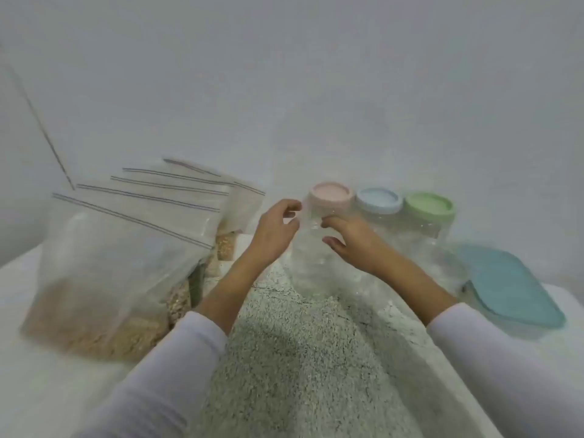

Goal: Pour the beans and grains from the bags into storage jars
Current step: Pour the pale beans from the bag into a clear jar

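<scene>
Three clear storage jars stand in a row by the wall: a pink-lidded jar (331, 196), a blue-lidded jar (379, 200) and a green-lidded jar (430, 206). All look empty and have their lids on. My right hand (354, 245) grips the pink-lidded jar from the right, with fingers and thumb across its front. My left hand (276, 227) is at the jar's left shoulder, fingers loosely curled, thumb and fingers apart. Several clear zip bags (104, 279) of beige grains and beans lean together at the left. The picture is blurred.
A flat teal lid or tray (512, 286) lies at the right, beside the green-lidded jar. The speckled grey counter (300, 358) runs towards me between white surfaces. A plain white wall stands close behind the jars and bags.
</scene>
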### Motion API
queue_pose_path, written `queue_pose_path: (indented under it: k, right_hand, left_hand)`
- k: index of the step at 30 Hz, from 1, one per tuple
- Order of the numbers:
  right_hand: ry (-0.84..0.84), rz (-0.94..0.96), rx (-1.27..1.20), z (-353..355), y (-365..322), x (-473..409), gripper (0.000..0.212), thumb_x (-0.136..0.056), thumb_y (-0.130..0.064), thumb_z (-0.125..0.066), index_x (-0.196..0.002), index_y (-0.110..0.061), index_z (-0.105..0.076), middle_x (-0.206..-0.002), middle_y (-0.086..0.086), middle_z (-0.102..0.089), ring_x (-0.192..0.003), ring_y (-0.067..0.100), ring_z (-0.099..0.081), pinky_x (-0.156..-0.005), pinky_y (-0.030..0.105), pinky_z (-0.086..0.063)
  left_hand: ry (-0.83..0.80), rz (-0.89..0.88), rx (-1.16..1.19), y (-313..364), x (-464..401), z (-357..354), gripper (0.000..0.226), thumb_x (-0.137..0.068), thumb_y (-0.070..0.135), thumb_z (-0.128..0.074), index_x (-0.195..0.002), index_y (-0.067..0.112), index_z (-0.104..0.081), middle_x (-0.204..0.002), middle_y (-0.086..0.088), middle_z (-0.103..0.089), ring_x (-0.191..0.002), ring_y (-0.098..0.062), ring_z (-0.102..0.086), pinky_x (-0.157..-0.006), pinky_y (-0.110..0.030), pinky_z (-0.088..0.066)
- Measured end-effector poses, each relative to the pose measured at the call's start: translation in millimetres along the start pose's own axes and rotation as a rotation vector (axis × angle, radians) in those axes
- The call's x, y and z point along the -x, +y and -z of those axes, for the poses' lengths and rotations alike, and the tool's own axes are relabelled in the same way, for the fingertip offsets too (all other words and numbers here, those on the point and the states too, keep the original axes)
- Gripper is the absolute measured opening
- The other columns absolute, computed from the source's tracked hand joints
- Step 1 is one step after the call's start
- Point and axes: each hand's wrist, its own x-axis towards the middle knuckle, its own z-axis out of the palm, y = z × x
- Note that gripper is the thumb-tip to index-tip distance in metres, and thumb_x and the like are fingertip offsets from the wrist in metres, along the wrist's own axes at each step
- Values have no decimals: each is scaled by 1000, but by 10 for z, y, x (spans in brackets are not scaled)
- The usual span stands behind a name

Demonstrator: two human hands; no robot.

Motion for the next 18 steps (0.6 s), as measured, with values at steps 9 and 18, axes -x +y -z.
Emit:
queue_pose_path:
  k: [9, 18]
  right_hand:
    - [-59, 107, 142, -470, -205, 14, 48, -81, -16, -73, -121, 7, -59, -128, 23, -57, -118, 39, -51, -101, 43, -38]
    - [290, 65, 89, -740, -692, 270, 33, -56, -26, -89, -77, -5, -74, -76, 9, -69, -76, 27, -62, -65, 30, -53]
  left_hand:
    - [-121, 269, 281, -546, 617, -249, 80, -77, -20, -50, -142, 22, -30, -134, -5, -44, -124, -23, -47, -73, -24, -55]
    - [74, 64, 342, -555, 940, -405, 28, -103, 19, -33, -129, 20, -44, -110, -9, -57, -78, -5, -69, -64, -20, -56]
